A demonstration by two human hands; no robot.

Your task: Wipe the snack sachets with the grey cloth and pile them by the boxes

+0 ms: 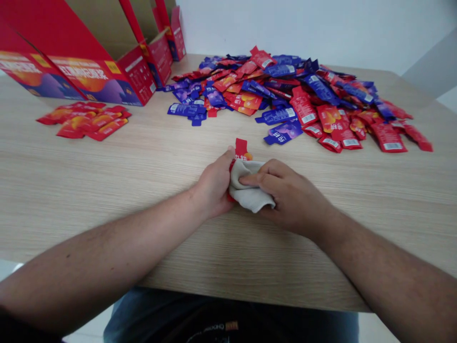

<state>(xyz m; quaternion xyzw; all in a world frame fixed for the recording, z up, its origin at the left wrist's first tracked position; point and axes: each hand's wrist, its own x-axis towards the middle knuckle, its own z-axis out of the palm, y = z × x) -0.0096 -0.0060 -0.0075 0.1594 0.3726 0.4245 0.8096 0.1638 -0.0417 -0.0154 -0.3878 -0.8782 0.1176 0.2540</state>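
Observation:
Close in front of me, my left hand (216, 185) is closed on the side of a red sachet (241, 146). The sachet's top tab and a bit of its orange print show; most of it is covered by a pale grey cloth (250, 197). My right hand (293, 193) grips this cloth and presses it against the sachet with the index finger. Beyond the hands lies a large heap of red and blue sachets (250, 100). A smaller pile of red sachets (87, 119) rests to the left.
Several red printed cardboard boxes (137, 76) stand open at the back left of the wooden table (143, 176). A white wall (303, 28) rises behind the heap. The table's front edge runs just before my lap.

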